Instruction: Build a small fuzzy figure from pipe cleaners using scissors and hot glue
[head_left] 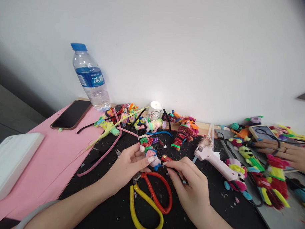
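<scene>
My left hand (132,162) is closed around a small pipe-cleaner doll (149,149) in green, red, pink and blue, its thumb pressing on the lower part. Just right of the doll, my right hand (190,182) pinches a small red thing with a gold-coloured end (166,158), perhaps a lighter; a dark slim piece shows under its fingers. The gold end is close to the doll's blue base. Below both hands lie scissors (162,195) with one red and one yellow handle, their blades partly hidden by my left hand.
A pink glue gun (213,160) rests to the right. Behind are a white cup-shaped thing (155,110), a water bottle (90,79) and several dolls. A phone (71,114) and white box (14,163) lie left. Another person's hand (286,152) reaches in at right among more dolls.
</scene>
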`<state>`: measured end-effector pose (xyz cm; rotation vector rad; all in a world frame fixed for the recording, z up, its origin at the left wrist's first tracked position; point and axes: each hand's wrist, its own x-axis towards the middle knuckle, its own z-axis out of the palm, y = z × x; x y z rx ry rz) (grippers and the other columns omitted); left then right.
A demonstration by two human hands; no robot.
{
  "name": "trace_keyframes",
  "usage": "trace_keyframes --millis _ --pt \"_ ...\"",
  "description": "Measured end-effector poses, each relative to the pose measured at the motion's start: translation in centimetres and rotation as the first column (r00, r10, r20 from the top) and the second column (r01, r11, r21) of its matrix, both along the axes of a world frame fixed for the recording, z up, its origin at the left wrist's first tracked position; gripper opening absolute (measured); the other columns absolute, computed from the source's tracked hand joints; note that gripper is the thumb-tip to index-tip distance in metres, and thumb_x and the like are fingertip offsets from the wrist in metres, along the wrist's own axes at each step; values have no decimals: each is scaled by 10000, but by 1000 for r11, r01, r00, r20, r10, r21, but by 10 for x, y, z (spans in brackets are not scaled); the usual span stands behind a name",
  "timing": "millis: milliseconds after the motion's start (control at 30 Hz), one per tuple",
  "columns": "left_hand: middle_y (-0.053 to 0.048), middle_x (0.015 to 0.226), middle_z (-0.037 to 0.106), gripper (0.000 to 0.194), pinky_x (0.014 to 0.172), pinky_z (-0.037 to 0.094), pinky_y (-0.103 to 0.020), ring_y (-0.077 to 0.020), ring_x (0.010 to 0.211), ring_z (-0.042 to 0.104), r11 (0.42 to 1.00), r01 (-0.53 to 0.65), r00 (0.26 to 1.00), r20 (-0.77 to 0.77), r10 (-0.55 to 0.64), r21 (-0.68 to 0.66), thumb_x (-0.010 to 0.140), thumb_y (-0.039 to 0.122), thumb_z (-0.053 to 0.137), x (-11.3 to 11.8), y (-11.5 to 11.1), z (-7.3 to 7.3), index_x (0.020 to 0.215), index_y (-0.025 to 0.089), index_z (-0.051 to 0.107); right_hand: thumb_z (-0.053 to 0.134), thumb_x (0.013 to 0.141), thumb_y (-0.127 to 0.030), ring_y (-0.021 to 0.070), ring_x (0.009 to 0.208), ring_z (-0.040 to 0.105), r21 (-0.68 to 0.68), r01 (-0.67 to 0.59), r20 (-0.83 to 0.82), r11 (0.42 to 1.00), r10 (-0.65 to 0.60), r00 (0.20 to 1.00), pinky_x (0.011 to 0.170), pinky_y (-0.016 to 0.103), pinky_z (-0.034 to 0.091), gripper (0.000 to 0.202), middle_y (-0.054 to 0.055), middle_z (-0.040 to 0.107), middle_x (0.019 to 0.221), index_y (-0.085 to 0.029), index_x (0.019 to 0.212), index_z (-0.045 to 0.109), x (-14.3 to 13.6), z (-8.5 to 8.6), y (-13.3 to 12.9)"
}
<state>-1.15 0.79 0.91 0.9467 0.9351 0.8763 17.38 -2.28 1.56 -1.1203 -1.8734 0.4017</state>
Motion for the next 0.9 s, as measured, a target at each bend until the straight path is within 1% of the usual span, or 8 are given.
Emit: trace_keyframes --millis 267,467,633,833,900 --pt "-11 862 641 212 669 540 -222 -132 795 611 1000 3 1000 10 -3 -7 762 277 686 1 -1 1 911 171 579 584 816 -31 110 615 542 -6 -31 -2 1000 31 1000 549 207 440 135 32 581 713 -130 870 659 -1 -2 -2" --pt "-1 845 626 206 653 537 -205 -122 778 606 1000 16 1000 17 -15 -8 756 266 693 1 -2 1 890 167 572 578 821 -36 109 601 539 -8 -15 0 1000 15 1000 537 207 435 128 35 577 699 -119 866 664 -3 -2 -2" --pt "2 844 624 203 653 538 -207 -118 771 604 1000 21 1000 21 -21 2 756 260 692 2 -1 0 894 171 574 562 834 -47 114 586 535 -8 -15 29 1000 15 999 522 218 426 133 30 558 667 -125 819 669 -2 -5 -2" --pt "-19 855 642 205 668 533 -215 -129 787 614 1000 -11 1000 -14 11 -17 775 294 672 1 -1 0 883 159 561 552 836 -34 109 605 532 9 3 25 1000 -3 1000 540 209 438 180 34 577 718 -129 941 663 1 -4 -2" --pt "-20 852 643 205 674 533 -218 -127 783 615 1000 -13 1000 -17 13 -14 781 299 666 0 -1 -1 882 158 557 563 827 -34 108 602 529 14 13 19 1000 -13 1000 540 204 441 171 28 571 712 -131 928 661 1 -2 -1"
